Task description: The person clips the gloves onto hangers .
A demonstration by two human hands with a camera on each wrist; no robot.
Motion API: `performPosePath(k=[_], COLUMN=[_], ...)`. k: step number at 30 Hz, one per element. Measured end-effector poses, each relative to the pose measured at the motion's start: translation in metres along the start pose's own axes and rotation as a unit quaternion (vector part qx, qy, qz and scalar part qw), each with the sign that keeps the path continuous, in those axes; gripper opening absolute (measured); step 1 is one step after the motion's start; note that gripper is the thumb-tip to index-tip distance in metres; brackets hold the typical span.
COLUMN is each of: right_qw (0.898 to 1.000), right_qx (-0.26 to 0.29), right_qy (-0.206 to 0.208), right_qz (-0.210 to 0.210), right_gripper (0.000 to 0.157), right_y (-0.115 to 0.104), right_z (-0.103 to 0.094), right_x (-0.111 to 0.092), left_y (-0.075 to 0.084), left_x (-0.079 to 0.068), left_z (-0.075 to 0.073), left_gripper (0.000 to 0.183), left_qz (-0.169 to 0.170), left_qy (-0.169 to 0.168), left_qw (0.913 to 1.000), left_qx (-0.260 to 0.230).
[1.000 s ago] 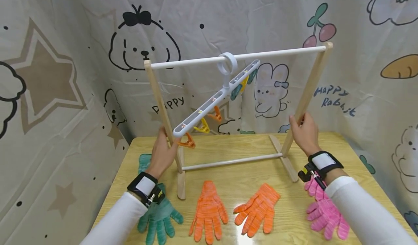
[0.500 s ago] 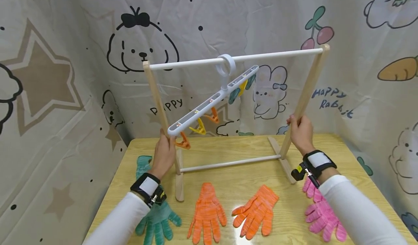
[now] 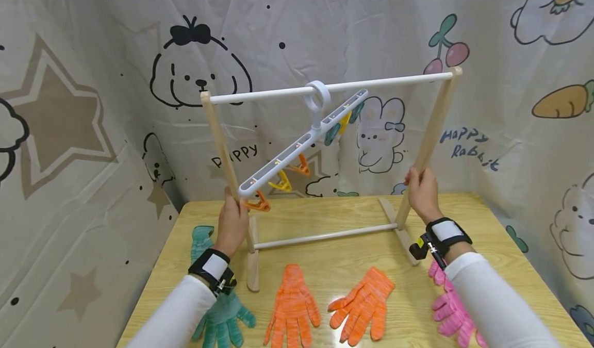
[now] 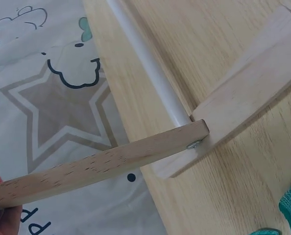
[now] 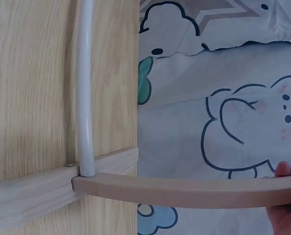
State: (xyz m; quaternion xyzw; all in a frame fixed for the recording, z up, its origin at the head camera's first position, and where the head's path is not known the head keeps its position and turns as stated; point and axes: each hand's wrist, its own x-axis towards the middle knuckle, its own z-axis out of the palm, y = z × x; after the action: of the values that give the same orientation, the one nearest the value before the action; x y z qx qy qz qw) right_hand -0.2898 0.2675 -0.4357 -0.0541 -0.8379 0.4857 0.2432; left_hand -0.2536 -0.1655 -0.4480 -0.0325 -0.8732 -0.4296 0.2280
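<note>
A small drying rack with wooden uprights and a white top rod (image 3: 394, 82) stands on the table. My left hand (image 3: 232, 227) grips its left upright (image 3: 217, 134); fingers show around the wood at the lower left of the left wrist view. On the other side my right hand (image 3: 423, 196) holds the right upright (image 3: 435, 126), with fingertips (image 5: 284, 169) visible in the right wrist view. A white clip hanger (image 3: 297, 149) hangs from the top rod by its ring (image 3: 318, 96), running diagonally. Orange, yellow and green clips hang below it. Its near end overlaps the left hand's fingers.
On the table (image 3: 320, 216) in front of the rack lie two orange gloves, one left (image 3: 291, 307) and one right (image 3: 364, 307). A green glove (image 3: 223, 317) lies under the left forearm, pink gloves (image 3: 452, 312) by the right. Printed cloth (image 3: 287, 18) surrounds the table.
Both hands keep their grip on the uprights. The hanger's near end has swung slightly left. Rack and gloves sit a little lower in the head view, as the view tilts up slightly.
</note>
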Motion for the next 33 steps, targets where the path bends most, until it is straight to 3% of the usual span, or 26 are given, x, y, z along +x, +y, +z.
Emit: performPosePath(k=[17, 33], right_qw=[0.997, 0.996], right_qx=[-0.019, -0.029], right_qy=[0.070, 0.088], right_qz=[-0.021, -0.012], right_gripper=[0.034, 0.035], right_y=[0.007, 0.011], right_z=[0.011, 0.015], right_x=[0.002, 0.000], left_y=[-0.009, -0.012], left_x=[0.004, 0.004], left_z=[0.014, 0.018], left_gripper=[0.037, 0.039], left_qz=[0.034, 0.026], left_qy=[0.099, 0.115], left_qw=[0.9932, 0.9910], left_qx=[0.051, 0.064])
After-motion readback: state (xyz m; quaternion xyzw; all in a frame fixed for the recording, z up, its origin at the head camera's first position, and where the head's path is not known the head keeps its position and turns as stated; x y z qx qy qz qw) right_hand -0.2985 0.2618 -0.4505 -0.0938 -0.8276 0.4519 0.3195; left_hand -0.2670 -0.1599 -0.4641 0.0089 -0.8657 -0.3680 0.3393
